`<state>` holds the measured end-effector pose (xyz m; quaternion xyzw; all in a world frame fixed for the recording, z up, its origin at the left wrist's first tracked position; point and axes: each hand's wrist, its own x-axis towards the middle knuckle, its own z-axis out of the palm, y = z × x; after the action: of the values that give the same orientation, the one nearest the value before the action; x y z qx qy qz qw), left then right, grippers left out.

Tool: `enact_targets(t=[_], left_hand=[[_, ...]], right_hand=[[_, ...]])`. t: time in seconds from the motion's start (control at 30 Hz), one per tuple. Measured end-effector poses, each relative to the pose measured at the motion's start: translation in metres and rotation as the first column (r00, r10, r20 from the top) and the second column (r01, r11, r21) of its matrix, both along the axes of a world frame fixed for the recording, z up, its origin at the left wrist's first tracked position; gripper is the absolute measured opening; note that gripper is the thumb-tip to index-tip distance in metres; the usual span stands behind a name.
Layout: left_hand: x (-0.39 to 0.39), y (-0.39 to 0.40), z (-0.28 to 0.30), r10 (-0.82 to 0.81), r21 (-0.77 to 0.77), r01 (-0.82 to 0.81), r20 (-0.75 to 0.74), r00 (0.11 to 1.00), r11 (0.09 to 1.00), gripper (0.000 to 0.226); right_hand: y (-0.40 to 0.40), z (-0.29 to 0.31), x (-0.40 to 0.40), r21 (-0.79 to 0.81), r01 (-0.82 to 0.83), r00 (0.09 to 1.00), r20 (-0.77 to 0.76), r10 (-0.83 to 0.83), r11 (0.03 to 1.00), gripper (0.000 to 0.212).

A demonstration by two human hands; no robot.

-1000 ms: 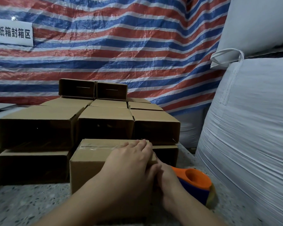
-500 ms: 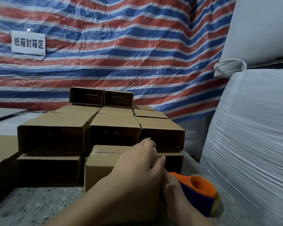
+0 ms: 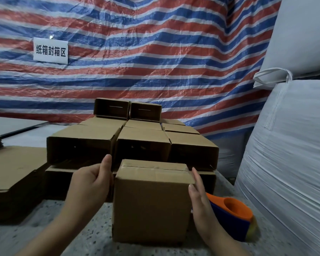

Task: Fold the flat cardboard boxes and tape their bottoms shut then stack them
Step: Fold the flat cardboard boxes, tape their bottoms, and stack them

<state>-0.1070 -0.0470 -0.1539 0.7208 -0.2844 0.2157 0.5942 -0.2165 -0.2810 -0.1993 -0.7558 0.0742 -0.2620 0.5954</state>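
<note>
Taped box (image 3: 151, 202) looks light but crushable; left hand (image 3: 90, 183) and right hand (image 3: 199, 198) flank its sides, fingers straight, grip wide.

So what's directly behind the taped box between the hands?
Behind the taped box stands the stack of folded boxes, open ends facing the camera, two layers visible with two more on top. The lower layer's middle is covered by the box, so nothing can be told there.

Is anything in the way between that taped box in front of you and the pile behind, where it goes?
Nothing visible. The taped box stands right before the stack of boxes, with the left hand and right hand at its sides. The tape dispenser lies off to the right.
</note>
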Motion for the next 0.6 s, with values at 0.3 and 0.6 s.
enact_targets(t=[0.3, 0.6], left_hand=[[-0.003, 0.006, -0.017, -0.227, -0.102, 0.203, -0.449, 0.864, 0.974, 0.038], [-0.006, 0.005, -0.024, -0.035, 0.025, 0.071, -0.678, 0.734, 0.997, 0.046]], right_hand=[[0.015, 0.025, 0.01, 0.126, 0.148, 0.988, -0.068, -0.141, 0.981, 0.087], [0.011, 0.036, 0.025, 0.017, 0.19, 0.74, -0.66, -0.131, 0.982, 0.083]])
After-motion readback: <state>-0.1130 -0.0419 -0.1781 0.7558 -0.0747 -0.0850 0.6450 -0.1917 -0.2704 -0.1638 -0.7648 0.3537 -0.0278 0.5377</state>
